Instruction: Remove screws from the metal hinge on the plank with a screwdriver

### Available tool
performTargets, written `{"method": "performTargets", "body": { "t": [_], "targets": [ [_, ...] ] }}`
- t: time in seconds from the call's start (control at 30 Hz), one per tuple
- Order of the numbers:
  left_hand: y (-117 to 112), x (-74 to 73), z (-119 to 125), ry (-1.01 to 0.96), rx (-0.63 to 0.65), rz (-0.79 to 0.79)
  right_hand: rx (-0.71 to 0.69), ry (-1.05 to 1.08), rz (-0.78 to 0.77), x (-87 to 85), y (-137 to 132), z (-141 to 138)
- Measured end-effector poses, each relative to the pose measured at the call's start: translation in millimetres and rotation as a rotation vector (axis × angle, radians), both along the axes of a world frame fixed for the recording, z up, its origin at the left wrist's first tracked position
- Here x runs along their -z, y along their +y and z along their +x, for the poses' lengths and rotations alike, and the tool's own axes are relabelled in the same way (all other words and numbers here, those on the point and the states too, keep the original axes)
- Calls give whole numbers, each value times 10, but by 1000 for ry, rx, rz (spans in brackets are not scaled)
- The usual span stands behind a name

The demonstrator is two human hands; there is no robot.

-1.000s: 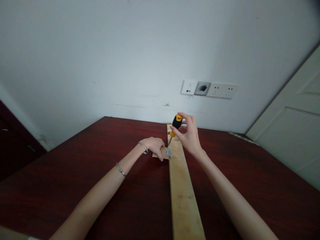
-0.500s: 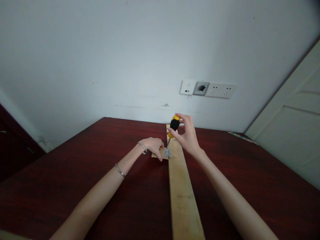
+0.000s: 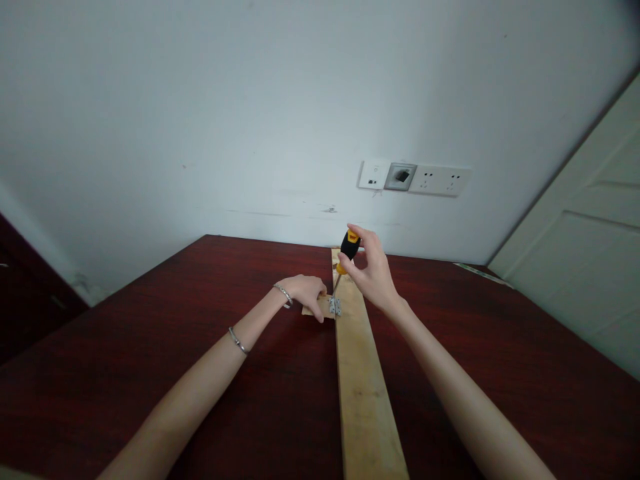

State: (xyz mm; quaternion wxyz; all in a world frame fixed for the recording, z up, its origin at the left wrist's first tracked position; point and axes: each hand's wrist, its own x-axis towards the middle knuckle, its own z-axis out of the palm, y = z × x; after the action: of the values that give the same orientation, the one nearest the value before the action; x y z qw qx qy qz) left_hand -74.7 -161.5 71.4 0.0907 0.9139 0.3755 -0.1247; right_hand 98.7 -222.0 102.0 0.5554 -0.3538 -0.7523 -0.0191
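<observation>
A yellow and black screwdriver (image 3: 350,245) is in my right hand (image 3: 373,267), its handle between thumb and fingertips. Its shaft slants down, with the tip at a small metal hinge (image 3: 335,306). The hinge spans the joint between a long pale wooden board (image 3: 367,380) and a short wooden piece (image 3: 326,307) on its left. My left hand (image 3: 309,293) is closed on that short piece, thumb on the near side; some of its fingers are hidden. Whether the tip sits in a screw is too small to tell.
The dark red tabletop (image 3: 250,413) carries the board, which runs away from me toward the white wall (image 3: 250,120). Sockets (image 3: 440,180) are set in the wall above the table. A white panelled door (image 3: 590,267) stands at the right.
The screwdriver handle has turned slightly in my right hand, and the fingers have shifted on it. My left hand keeps its place on the short wooden piece.
</observation>
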Motion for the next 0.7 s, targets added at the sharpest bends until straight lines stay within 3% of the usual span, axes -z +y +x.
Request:
{"method": "performTargets", "body": {
  "t": [0.17,0.47,0.7],
  "targets": [
    [4,-4,-1,1,21,7,66,24,2,5,31,19],
    [-15,-18,8,3,9,-4,-16,9,-42,-14,-17,3],
    [-34,-34,9,3,5,11,72,48,-15,6,39,37]
  ]
}}
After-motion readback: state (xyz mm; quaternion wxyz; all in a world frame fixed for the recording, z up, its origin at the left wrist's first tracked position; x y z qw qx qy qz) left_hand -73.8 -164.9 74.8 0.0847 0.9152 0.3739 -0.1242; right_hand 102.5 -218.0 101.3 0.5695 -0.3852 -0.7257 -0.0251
